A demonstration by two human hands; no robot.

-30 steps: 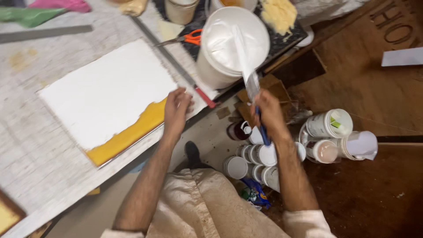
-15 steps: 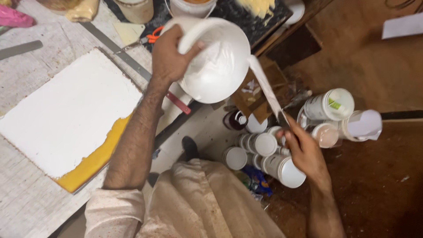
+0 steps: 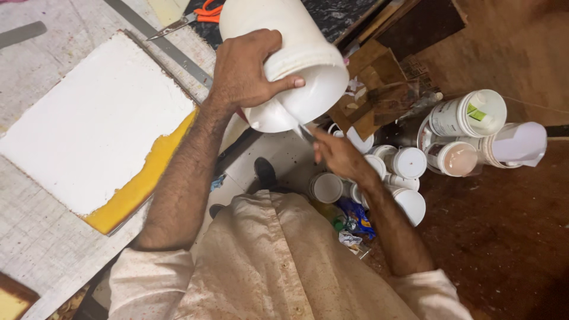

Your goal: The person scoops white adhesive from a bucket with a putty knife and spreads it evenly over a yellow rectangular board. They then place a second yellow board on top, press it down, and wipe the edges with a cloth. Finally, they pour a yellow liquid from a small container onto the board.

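Note:
My left hand [image 3: 243, 74] grips a large white tub of white paint [image 3: 299, 59], lifted off the table and tilted with its mouth turned down toward me. My right hand [image 3: 338, 155] holds a palette knife [image 3: 302, 131] whose blade reaches under the tub's rim; most of the blade is hidden by the tub. To the left on the table lies a canvas [image 3: 89, 127] covered in white paint, with a yellow strip [image 3: 139, 184] left along its near right edge.
Several white-lidded jars [image 3: 409, 163] and tubs [image 3: 468, 115] stand on the brown floor at right. Orange-handled scissors [image 3: 198, 15] and a long metal ruler [image 3: 166, 44] lie at the table's far side. Cardboard scraps [image 3: 379, 89] sit beside the tub. My shoe [image 3: 265, 173] shows below.
My left hand left the table edge, took the tub and lifted and tipped it toward me. My right hand brought the knife from the floor jars up to the tub's mouth.

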